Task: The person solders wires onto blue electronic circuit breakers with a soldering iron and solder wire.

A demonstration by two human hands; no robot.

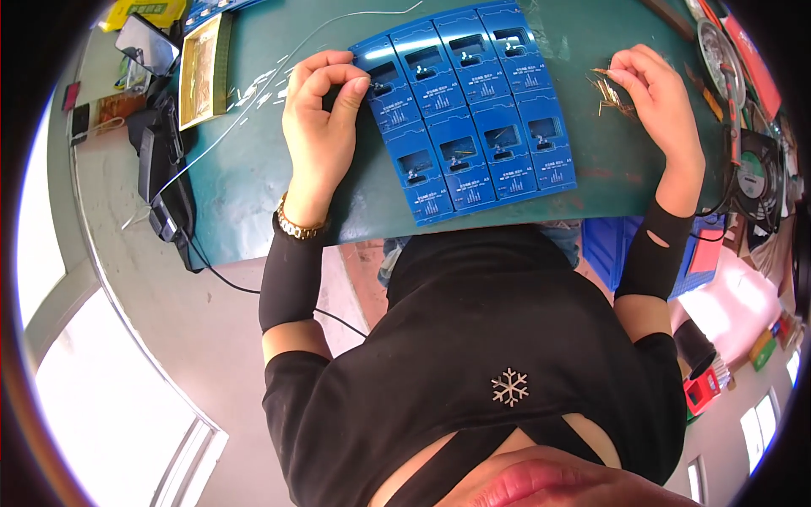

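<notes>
A blue circuit board panel (490, 110) lies on the green work mat, split into several matching sections with rectangular cut-outs and small metal parts. My left hand (317, 127) is at its upper left edge, thumb and forefinger closed together; what sits between them, if anything, is too small to make out. To the right of the panel is a small heap of thin brass-coloured pins (610, 97). Over that heap, the fingertips of my right hand (655, 97) pinch together on a thin brass-coloured pin.
Small white strips (272, 89) are scattered left of my left hand, beside a shallow yellow-framed box (203, 76). A thin pale wire (221, 139) curves across the table's left side. Black devices (160, 160) line the left edge; a fan (754, 179) stands at the right.
</notes>
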